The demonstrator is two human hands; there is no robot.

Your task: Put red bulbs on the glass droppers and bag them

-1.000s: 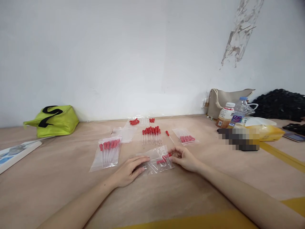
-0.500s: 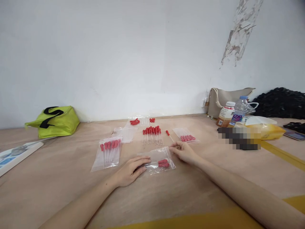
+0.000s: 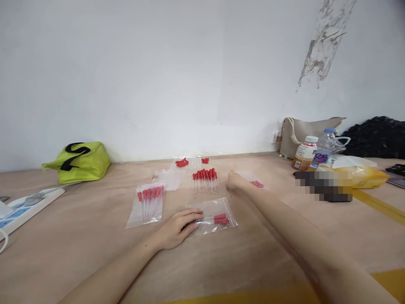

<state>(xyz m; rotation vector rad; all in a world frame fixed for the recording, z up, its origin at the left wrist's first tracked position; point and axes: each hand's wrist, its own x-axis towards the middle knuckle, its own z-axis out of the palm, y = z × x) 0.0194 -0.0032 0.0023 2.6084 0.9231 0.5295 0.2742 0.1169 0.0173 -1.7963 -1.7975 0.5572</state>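
Note:
My left hand [image 3: 179,228] lies on the left end of a clear zip bag [image 3: 207,207], fingers stretched out and thumb apart. Inside that bag are two droppers with red bulbs [image 3: 220,218], their glass stems pointing toward my fingers. Farther out, my right hand [image 3: 234,180] is closed around a dropper [image 3: 230,194]. Only its thin tip shows below my fingers; the bulb is hidden. Left of this hand, a row of loose red-bulbed droppers [image 3: 205,179] lies on the table. Just right of it is a filled bag of droppers [image 3: 253,179], partly covered by my wrist.
Another filled dropper bag [image 3: 147,204] lies at left, near flat bags [image 3: 167,179]. Loose red bulbs [image 3: 182,162] sit by the wall. A green bag [image 3: 84,162] and power strip [image 3: 34,207] stand left; bottles [image 3: 305,153], a tissue pack [image 3: 363,175] and a beige bag [image 3: 311,131] right.
My right hand has moved forward from the zip bag's edge to the single dropper beyond it and closed on it. My left hand stays on the bag. The view has shifted slightly.

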